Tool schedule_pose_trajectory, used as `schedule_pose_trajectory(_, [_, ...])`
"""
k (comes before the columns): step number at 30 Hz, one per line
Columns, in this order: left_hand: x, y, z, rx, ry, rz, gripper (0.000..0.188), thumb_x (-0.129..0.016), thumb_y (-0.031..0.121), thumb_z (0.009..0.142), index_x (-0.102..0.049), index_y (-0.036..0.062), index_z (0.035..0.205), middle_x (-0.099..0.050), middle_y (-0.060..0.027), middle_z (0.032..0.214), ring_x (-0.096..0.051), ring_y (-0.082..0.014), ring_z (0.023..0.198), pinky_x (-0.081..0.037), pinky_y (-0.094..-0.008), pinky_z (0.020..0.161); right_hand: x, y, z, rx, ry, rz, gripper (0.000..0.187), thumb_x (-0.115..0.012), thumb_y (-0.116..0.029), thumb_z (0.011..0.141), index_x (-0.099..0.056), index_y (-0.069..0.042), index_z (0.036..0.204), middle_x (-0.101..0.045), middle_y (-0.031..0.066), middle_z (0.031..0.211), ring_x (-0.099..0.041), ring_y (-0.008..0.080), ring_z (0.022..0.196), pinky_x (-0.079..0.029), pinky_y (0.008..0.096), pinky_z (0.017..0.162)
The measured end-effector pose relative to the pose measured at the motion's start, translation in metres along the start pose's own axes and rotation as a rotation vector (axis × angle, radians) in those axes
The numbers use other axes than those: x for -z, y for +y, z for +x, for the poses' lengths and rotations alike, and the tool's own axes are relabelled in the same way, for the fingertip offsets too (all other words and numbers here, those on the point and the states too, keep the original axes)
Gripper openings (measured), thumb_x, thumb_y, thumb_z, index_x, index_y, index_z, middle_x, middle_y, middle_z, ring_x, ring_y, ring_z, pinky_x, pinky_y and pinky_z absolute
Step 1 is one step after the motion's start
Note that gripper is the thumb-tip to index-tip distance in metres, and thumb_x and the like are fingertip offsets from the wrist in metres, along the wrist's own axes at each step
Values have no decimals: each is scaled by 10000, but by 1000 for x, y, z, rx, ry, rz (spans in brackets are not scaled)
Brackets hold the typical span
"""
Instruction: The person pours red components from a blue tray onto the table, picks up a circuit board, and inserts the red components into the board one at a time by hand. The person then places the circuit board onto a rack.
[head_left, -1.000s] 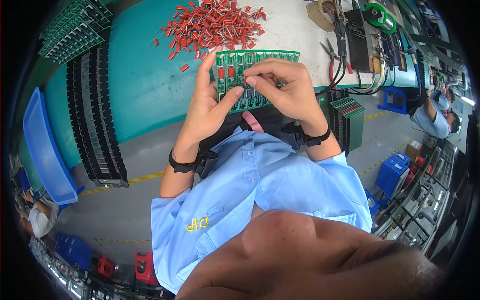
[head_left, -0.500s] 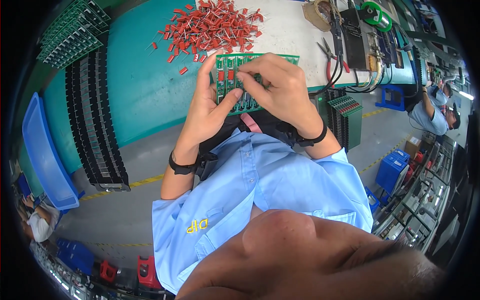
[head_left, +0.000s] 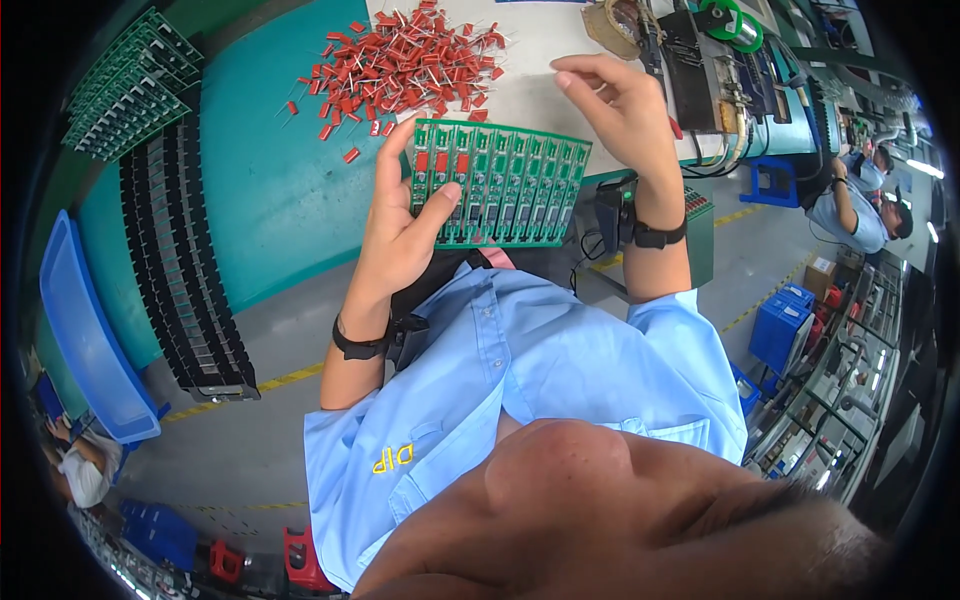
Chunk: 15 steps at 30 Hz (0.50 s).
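Observation:
A green circuit board panel (head_left: 505, 185), split into several narrow strips, is tilted in front of me. My left hand (head_left: 395, 225) grips its left end, thumb on top and fingers along the edge and beneath. Three red box-shaped components (head_left: 441, 162) sit side by side on the leftmost strips. Off the panel's upper right corner, my right hand (head_left: 630, 110) hovers over the white bench surface. Its fingers are bent but apart, and nothing shows between them. Beyond the panel lies a heap of loose red two-legged components (head_left: 400, 65), their wire leads sticking out.
A black slotted rack (head_left: 185, 270) runs along the left, with stacked green boards (head_left: 135, 85) at its far end. A blue tray (head_left: 90, 330) is farther left. Soldering gear and a green wire spool (head_left: 735, 25) stand at the right. Other people work beyond both sides.
My right hand has left the panel, moving right and away from me. A third red component now shows on the panel. The panel has tilted and lies more exposed in my left hand.

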<state>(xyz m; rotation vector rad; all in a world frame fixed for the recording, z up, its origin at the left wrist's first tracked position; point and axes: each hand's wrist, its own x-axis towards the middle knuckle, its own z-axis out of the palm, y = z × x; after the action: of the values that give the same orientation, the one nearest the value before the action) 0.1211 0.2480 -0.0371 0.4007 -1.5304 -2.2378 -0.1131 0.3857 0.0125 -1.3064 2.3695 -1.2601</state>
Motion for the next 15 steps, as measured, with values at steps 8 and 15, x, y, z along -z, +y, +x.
schedule_pose_trajectory(8, [4,7,-1,67,-65,-35,688,-549,-87,928,-244,37,1532,-480,-143,1420,-550,-199,1243,-454,-345,1022,-25,13,14,106,-252,-133,189,-734,-139,900,-757,-83,1079,-651,43,818,-624,136,707,-479,254,623])
schedule_pose_trajectory(15, [2,4,-2,73,-62,-36,684,-549,-83,933,-243,42,1532,-504,-145,1397,-557,-195,1232,-457,-343,1017,-43,11,16,234,-139,-273,138,-724,-138,906,-747,-65,1021,-628,63,798,-601,166,675,-484,284,624])
